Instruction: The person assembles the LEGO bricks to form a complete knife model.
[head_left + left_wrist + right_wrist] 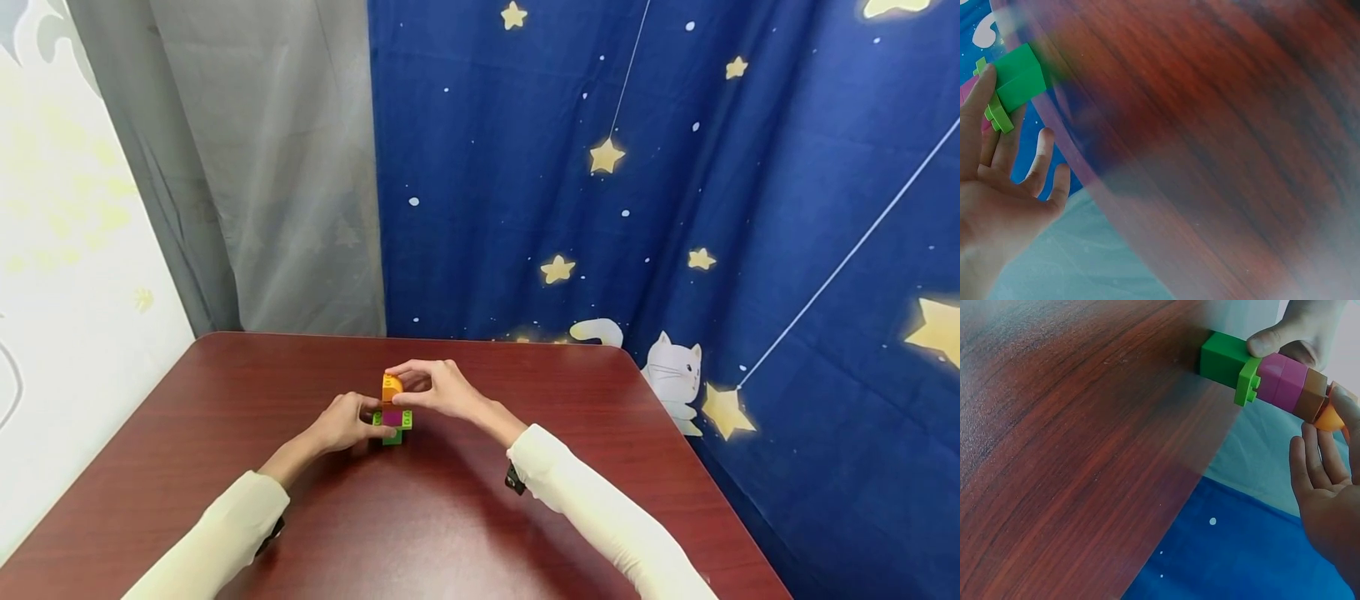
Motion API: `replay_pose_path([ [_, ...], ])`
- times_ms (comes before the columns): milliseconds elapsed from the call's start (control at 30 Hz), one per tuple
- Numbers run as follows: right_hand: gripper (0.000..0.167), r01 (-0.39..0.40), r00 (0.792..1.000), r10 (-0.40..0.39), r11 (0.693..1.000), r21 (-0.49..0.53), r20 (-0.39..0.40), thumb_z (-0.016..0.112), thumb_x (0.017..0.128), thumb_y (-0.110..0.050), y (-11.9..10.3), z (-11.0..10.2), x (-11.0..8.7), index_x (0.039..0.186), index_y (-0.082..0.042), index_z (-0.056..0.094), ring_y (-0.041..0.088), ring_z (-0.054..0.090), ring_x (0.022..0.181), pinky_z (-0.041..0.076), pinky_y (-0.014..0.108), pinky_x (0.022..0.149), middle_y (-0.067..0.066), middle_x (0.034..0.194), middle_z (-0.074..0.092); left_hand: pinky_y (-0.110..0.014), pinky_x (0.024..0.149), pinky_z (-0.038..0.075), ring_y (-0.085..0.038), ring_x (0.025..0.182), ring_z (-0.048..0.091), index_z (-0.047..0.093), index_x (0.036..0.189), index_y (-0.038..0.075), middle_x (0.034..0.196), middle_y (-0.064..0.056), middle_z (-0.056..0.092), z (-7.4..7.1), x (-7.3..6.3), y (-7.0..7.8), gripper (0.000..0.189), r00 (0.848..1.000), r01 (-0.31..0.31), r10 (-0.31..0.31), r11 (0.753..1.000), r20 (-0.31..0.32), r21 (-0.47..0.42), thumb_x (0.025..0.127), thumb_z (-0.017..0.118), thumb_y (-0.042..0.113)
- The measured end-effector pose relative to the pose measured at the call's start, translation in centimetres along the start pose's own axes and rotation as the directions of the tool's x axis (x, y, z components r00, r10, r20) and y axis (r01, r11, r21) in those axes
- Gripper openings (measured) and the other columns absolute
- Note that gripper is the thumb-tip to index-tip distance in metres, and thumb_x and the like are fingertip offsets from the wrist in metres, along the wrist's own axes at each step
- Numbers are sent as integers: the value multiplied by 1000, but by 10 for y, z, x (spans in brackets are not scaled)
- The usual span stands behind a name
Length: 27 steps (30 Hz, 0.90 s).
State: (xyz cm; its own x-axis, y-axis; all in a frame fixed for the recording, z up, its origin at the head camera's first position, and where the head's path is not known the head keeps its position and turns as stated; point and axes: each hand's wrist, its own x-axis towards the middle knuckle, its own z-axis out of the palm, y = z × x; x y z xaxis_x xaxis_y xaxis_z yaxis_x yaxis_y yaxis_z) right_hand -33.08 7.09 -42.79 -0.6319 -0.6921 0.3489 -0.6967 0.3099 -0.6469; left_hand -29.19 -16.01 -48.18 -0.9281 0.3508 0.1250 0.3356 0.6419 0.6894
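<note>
A tower of toy building bricks stands on the table between the hands. Its bottom is a green brick [1225,357], then a light green plate [1245,382] with studs jutting out, pink bricks [1282,381] and a brown brick [1311,395]. My left hand [345,423] pinches the tower from the left around the plate and pink bricks, its other fingers spread in the left wrist view. At the top, my right hand [442,390] pinches an orange brick [392,387] between thumb and fingers. The orange brick meets the brown one at a slight tilt; whether it is pressed on, I cannot tell.
The dark red wooden table [450,517] spreads around the tower, its far edge behind the hands. Beyond that hang a grey curtain [300,167] and a blue star-patterned curtain [487,167]. A white patterned surface [67,275] borders the left side.
</note>
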Motion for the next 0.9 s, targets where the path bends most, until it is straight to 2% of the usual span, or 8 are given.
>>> replay_pose_path([
  [200,45,-8,1000,8,1000,-17,-19,83,91,-20,2,1,-1,133,-15,70,2,73,90,56,19,81,2,111,78,-42,85,57,-14,92,70,78,116,9,101,2,78,0,1,0,43,999,-41,41,999,-9,25,84,88,36],
  [467,47,-16,1000,16,1000,-6,-16,85,88,-20,5,3,-1,133,-17,70,-1,71,88,56,19,82,1,109,78,-46,88,57,-19,96,72,77,119,4,106,-4,78,0,1,-1,48,1000,-25,25,1000,-10,13,84,88,36],
  [900,47,-10,1000,11,1000,21,-28,86,88,-16,5,5,-2,132,-15,70,4,73,91,57,20,81,3,112,77,-46,87,57,-17,94,72,77,117,6,102,-1,78,1,0,-1,47,999,-40,40,999,-11,16,84,88,36],
])
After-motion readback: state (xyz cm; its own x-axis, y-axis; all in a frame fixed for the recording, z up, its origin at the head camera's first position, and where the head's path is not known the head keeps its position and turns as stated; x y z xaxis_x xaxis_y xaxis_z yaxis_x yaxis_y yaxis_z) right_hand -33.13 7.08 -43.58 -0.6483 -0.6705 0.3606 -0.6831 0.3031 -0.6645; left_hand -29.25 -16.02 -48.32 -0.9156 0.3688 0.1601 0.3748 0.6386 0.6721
